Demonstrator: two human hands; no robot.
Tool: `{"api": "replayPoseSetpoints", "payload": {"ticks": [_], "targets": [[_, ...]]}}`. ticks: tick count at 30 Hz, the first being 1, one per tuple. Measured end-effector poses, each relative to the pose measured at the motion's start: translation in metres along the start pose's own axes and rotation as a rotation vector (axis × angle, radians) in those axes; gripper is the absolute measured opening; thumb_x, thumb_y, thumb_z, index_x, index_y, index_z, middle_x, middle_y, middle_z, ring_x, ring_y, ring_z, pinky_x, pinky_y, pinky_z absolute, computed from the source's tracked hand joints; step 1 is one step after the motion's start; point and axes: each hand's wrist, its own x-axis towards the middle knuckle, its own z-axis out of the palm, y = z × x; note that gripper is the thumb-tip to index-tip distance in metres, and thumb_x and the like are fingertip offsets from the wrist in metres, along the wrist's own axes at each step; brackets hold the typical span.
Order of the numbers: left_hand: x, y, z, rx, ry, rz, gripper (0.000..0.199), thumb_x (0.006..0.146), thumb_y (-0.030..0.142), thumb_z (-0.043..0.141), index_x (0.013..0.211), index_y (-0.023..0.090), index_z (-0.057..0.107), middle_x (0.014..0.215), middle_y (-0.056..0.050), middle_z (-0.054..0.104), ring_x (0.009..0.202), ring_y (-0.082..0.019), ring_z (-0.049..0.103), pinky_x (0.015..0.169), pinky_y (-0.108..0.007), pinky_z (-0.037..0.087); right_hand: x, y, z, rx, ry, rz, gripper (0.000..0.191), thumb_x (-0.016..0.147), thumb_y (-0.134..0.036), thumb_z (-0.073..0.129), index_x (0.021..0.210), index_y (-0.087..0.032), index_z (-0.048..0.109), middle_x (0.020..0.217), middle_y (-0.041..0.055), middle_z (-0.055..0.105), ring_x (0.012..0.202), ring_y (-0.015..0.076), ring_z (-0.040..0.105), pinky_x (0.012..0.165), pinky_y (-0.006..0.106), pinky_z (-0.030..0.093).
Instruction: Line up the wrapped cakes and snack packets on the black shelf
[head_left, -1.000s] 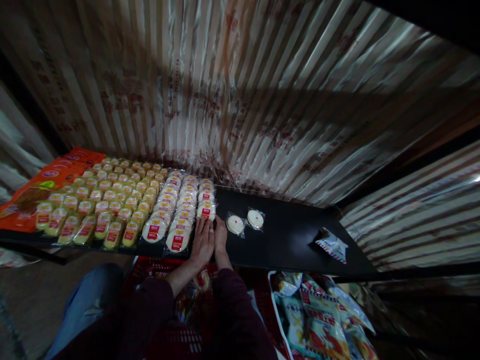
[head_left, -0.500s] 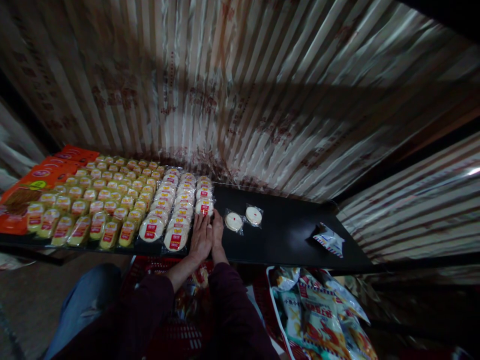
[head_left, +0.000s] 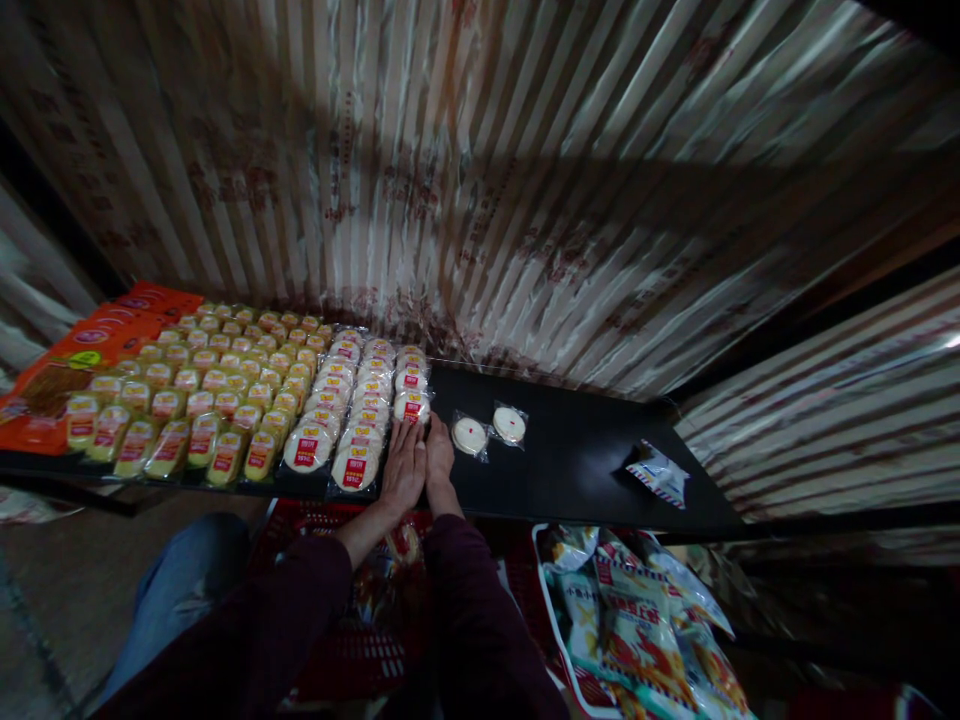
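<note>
Head view, as seen from beside the person: the left hand (head_left: 406,468) lies open, fingers outstretched, its tips at the nearest packet of the short row of round white crackers (head_left: 412,406) on the black shelf (head_left: 555,485); the right hand (head_left: 439,455) stands alongside, touching or nearly so, and whether it grips anything cannot be told, since its palm is hidden. The row points away toward the striped sheeting (head_left: 480,200) behind. The packets overlap and their film looks slick, so too firm a push from the fingertips could ride one over another or skew the line. The neighbouring longer row (head_left: 355,468) lies just beside the left hand; a sideways brush could disturb it, and its front packet, near the shelf's edge, might drop toward the red basket (head_left: 382,662) below. Two single crackers, the nearer (head_left: 469,436) and the farther (head_left: 509,425), lie to the right; the nearer could be knocked by the right hand swinging outward. The dim light may make a small misalignment easy to miss.
</note>
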Motion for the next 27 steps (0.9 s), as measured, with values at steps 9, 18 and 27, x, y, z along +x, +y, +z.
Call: {"api": "replayPoseSetpoints", "payload": {"ticks": [9, 18, 27], "targets": [[-0.001, -0.007, 0.003, -0.024, 0.009, -0.045, 0.053, 0.095, 0.034, 0.025, 0.137, 0.008, 0.044, 0.149, -0.013, 0.037, 0.143, -0.023, 0.020, 0.118, -0.046, 0.021, 0.009, -0.003, -0.004, -0.075, 0.079, -0.053, 0.046, 0.091, -0.030, 0.040, 0.130, -0.009, 0.050, 0.122, 0.0177, 0.062, 0.113, 0.0255, 0.057, 0.098, 0.037, 0.041], [-0.003, -0.013, 0.008, -0.021, 0.030, -0.003, 0.050, 0.093, 0.029, 0.029, 0.137, 0.007, 0.042, 0.150, -0.014, 0.035, 0.144, -0.022, 0.017, 0.118, -0.045, 0.020, 0.046, -0.003, -0.005, 0.249, -0.019, 0.165, 0.062, 0.086, -0.046, 0.048, 0.137, -0.012, 0.041, 0.117, 0.0137, 0.066, 0.109, 0.0232, 0.062, 0.094, 0.034, 0.045], [-0.006, -0.020, 0.019, -0.014, 0.060, 0.027, 0.062, 0.077, 0.006, 0.039, 0.139, 0.010, 0.039, 0.152, -0.011, 0.032, 0.144, -0.021, 0.014, 0.118, -0.044, 0.020, 0.057, 0.014, 0.016, 0.483, 0.028, 0.139, 0.048, 0.076, -0.045, 0.058, 0.115, -0.018, 0.061, 0.103, 0.0072, 0.071, 0.093, 0.0190, 0.065, 0.084, 0.030, 0.049]]}}
